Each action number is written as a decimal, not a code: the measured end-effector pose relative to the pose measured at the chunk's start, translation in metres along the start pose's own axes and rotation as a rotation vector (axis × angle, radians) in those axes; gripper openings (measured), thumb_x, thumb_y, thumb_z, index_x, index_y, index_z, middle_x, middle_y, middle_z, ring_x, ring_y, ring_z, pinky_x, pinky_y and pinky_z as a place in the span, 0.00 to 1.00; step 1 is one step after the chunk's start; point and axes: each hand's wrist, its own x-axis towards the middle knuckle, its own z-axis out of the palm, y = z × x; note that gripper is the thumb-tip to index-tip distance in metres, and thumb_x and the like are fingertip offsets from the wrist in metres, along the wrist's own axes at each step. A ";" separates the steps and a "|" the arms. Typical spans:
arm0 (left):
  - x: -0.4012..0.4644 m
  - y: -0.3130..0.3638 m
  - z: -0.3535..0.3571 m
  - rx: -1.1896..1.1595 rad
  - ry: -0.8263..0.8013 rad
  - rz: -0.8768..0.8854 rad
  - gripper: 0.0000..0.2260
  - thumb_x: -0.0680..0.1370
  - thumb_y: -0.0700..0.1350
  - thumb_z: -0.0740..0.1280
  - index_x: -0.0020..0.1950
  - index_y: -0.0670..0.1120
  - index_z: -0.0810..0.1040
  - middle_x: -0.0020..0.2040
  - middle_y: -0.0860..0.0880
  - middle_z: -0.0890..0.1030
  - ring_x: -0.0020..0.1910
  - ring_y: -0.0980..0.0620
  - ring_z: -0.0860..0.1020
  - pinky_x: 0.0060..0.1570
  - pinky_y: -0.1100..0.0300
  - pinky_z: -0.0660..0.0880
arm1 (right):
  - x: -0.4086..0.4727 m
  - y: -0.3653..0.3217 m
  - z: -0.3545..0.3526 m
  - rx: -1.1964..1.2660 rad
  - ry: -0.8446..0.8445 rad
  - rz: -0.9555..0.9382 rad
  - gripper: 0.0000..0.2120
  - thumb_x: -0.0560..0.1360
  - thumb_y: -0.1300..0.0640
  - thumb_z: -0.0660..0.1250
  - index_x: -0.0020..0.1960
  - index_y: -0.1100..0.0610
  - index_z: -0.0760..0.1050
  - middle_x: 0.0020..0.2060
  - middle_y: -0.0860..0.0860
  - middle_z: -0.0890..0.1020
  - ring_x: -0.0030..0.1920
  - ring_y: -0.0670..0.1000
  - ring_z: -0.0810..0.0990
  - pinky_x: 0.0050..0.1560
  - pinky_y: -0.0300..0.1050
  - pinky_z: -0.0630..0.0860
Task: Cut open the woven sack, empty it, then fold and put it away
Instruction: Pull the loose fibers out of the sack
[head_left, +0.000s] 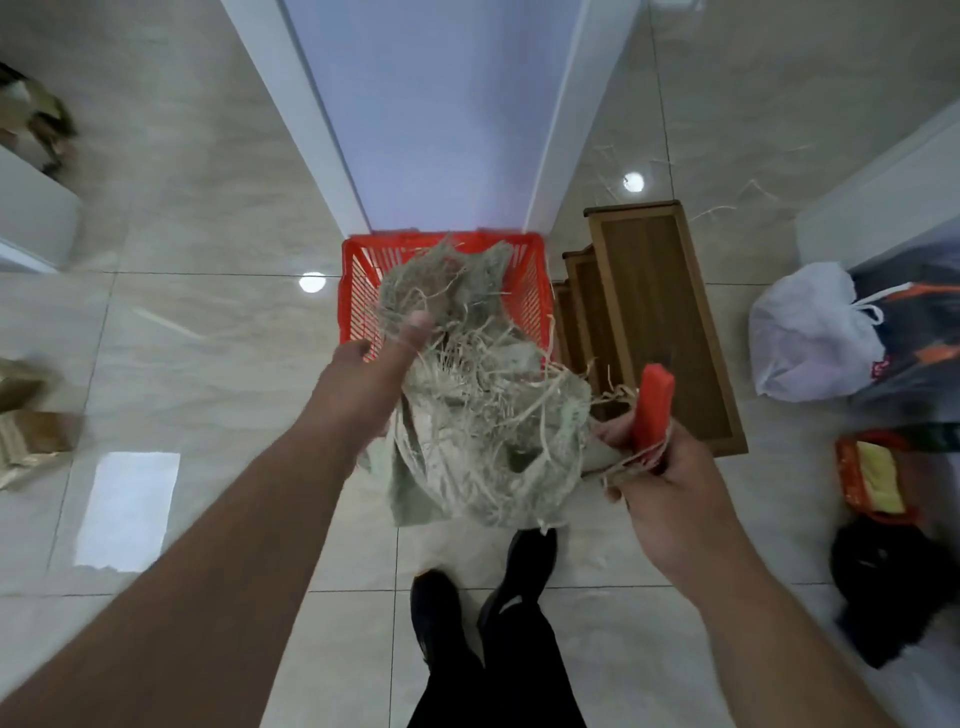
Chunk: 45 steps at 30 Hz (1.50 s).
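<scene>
**One head-worn view, looking steeply down**

A single wide-angle camera sits on the person's head, facing forward and almost straight down. Both forearms reach in from the bottom edge, close to the lens. The glossy beige tiled floor (218, 322) fills the frame, its lines bending toward the edges. No second view shares the scene.

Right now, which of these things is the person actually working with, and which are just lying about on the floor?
In use:
- woven sack, frayed, held up by the left hand
- red-handled cutter, gripped in the right hand
- red basket behind the sack

Lying about:
- wooden steps
- white plastic bag
- red packet
- loose fibres on the tiles
</scene>
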 end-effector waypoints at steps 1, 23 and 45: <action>0.008 0.001 0.004 0.058 0.036 -0.045 0.50 0.65 0.79 0.67 0.78 0.48 0.66 0.73 0.44 0.74 0.63 0.40 0.78 0.39 0.58 0.74 | -0.006 -0.001 0.001 0.046 -0.031 0.019 0.21 0.78 0.80 0.63 0.46 0.55 0.80 0.38 0.50 0.83 0.36 0.43 0.80 0.39 0.38 0.76; -0.064 -0.095 0.103 -0.752 -0.063 -0.279 0.23 0.82 0.61 0.65 0.61 0.43 0.84 0.54 0.42 0.88 0.51 0.39 0.88 0.57 0.40 0.82 | -0.040 0.013 -0.048 -0.412 0.230 0.288 0.14 0.81 0.42 0.68 0.60 0.49 0.77 0.41 0.46 0.77 0.36 0.44 0.74 0.35 0.42 0.69; -0.085 -0.114 0.049 -0.379 0.212 -0.067 0.10 0.82 0.37 0.63 0.55 0.38 0.83 0.46 0.35 0.87 0.42 0.40 0.87 0.42 0.56 0.82 | -0.069 0.024 0.002 0.175 -0.016 0.434 0.06 0.81 0.64 0.70 0.46 0.58 0.80 0.23 0.44 0.79 0.19 0.40 0.74 0.21 0.34 0.69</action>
